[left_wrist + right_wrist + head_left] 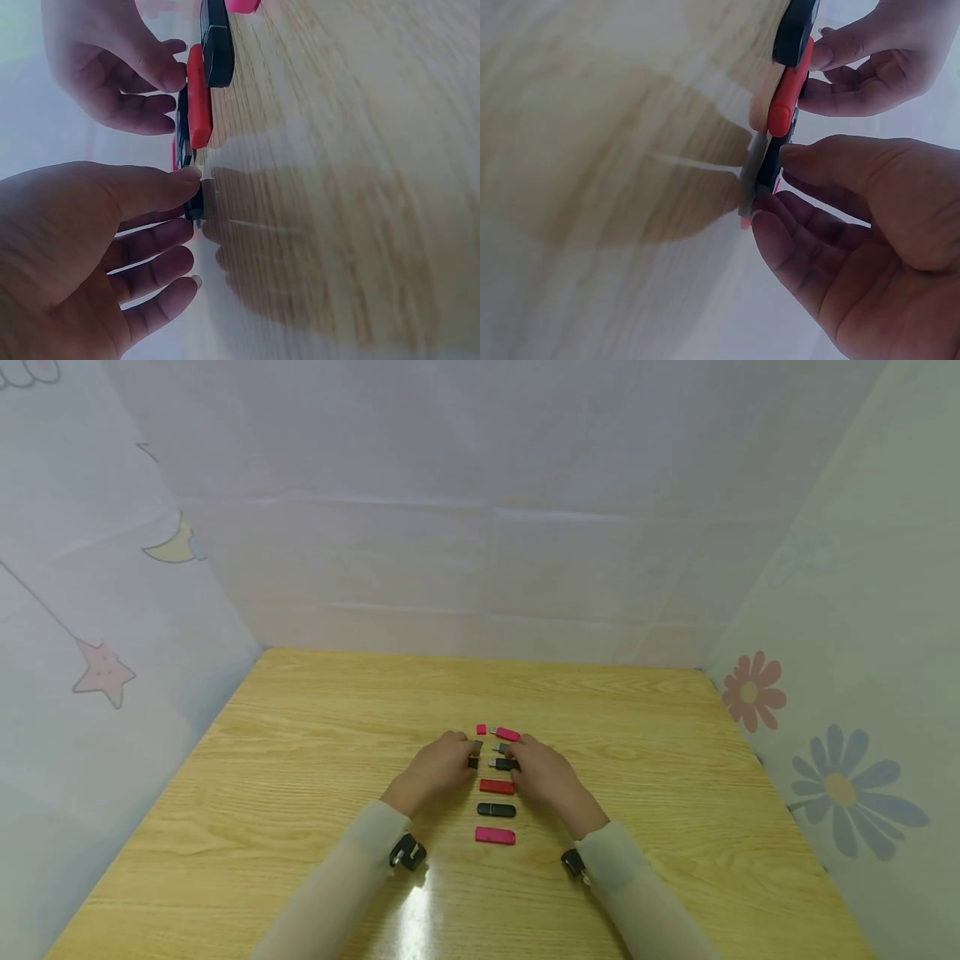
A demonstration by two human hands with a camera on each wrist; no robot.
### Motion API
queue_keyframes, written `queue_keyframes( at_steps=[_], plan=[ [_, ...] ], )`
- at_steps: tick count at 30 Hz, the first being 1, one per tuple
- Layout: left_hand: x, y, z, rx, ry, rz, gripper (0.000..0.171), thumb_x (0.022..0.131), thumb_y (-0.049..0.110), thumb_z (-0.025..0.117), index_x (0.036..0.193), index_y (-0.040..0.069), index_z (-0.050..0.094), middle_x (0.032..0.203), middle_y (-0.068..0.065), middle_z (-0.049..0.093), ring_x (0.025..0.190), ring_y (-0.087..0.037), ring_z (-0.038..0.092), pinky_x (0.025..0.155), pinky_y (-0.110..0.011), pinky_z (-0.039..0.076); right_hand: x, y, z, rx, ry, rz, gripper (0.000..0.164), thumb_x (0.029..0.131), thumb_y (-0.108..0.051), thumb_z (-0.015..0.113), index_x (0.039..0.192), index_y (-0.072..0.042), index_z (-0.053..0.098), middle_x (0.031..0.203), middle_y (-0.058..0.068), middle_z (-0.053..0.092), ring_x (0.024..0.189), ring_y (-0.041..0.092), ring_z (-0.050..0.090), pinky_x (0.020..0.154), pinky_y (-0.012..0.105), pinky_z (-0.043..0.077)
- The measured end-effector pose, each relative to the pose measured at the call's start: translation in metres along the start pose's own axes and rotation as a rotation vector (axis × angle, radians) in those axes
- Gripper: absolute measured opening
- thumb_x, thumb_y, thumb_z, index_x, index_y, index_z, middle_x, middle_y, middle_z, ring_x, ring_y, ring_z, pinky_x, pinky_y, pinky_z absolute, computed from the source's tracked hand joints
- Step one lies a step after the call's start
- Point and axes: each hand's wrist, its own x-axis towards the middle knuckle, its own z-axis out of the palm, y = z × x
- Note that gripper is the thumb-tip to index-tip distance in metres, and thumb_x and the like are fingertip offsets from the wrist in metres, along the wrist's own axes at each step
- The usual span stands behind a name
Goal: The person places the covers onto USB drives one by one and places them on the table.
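Note:
In the head view, several USB sticks lie in a column on the wooden table. My left hand [448,760] pinches a small black cap [194,207] between thumb and forefinger, low over the wood. Opposite it, my right hand [546,770] has thumb and fingertips on the two sides of an uncapped black USB stick [503,764], whose metal plug points left. Just beyond, partly covered by the fingers, are a grey USB stick [502,748] and its dark grey cap [477,744]. Farthest back lies an uncapped pink USB stick [507,734], its pink cap [482,729] to the left.
Nearer the body lie a red USB stick [497,787], a black one with rounded ends [496,810] and a pink one [495,836], all with no plug showing. The table [315,735] is bordered by pale printed sheets [420,568] at the back and sides.

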Motion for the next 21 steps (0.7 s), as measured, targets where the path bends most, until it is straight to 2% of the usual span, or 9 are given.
queue_keyframes(
  at_steps=[6,15,21],
  plan=[
    [0.001,0.002,-0.001,-0.002,-0.008,0.017,0.025,0.095,0.018,0.073,0.118,0.010,0.073,0.108,-0.005,0.065,0.103,-0.021,0.060,0.088,-0.037,0.054,0.005,-0.001,0.002,-0.013,-0.025,0.017,0.021,0.094,-0.010,0.069,0.114,-0.008,0.070,0.110,0.007,0.062,0.087,0.019,0.058,0.082,0.042,0.055],
    [0.002,0.004,-0.001,0.015,-0.008,0.028,0.015,0.095,0.015,0.072,0.108,0.010,0.074,0.104,-0.005,0.065,0.098,-0.021,0.061,0.083,-0.036,0.054,0.009,0.001,0.005,-0.020,-0.036,0.009,0.011,0.093,-0.007,0.069,0.104,-0.009,0.070,0.102,0.006,0.060,0.081,0.018,0.054,0.077,0.040,0.053],
    [0.004,0.005,-0.002,0.001,-0.012,0.027,0.010,0.095,0.014,0.071,0.103,0.009,0.075,0.101,-0.005,0.065,0.094,-0.020,0.061,0.083,-0.036,0.054,0.011,0.001,0.005,-0.006,-0.051,0.021,0.011,0.095,-0.007,0.068,0.105,-0.008,0.070,0.102,0.007,0.060,0.081,0.019,0.054,0.078,0.039,0.053]
  ],
)
